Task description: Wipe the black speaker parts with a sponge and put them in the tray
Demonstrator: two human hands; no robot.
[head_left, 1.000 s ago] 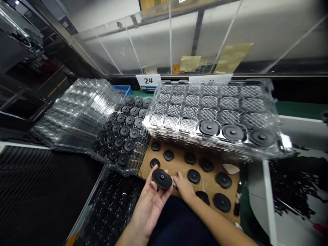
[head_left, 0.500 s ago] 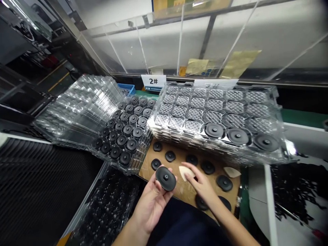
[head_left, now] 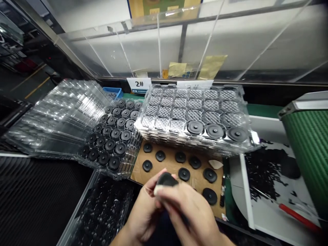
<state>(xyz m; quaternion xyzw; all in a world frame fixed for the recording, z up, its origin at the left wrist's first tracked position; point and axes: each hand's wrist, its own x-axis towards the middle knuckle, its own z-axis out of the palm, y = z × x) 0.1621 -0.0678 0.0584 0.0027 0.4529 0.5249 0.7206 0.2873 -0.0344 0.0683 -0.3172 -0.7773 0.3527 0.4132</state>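
Note:
My left hand (head_left: 145, 208) holds a black rubber disc (head_left: 166, 179) tilted up, partly hidden behind my fingers. My right hand (head_left: 186, 212) is over it, pinching a pale pad (head_left: 159, 188) against the disc's edge. Several loose black discs, such as one (head_left: 184, 174), lie on a cardboard sheet (head_left: 139, 172) just beyond my hands. A second pale pad (head_left: 215, 164) rests there too. A stack of transparent trays (head_left: 192, 116) overhangs the sheet, with black discs like one (head_left: 195, 127) in its near row. Another tray (head_left: 112, 135) to the left is filled with discs.
Transparent stacked trays (head_left: 58, 116) lie at the left above a black ribbed belt (head_left: 38, 194). A bin of small black pieces (head_left: 266, 171) with a red-handled tool (head_left: 298, 215) sits at the right, beside a green roller (head_left: 309, 150). A "2#" label (head_left: 139, 83) stands behind.
My right hand has moved left, off the cardboard, and now has the pale pad against the disc. The disc has tilted up. The view has turned right, bringing a green roller into sight.

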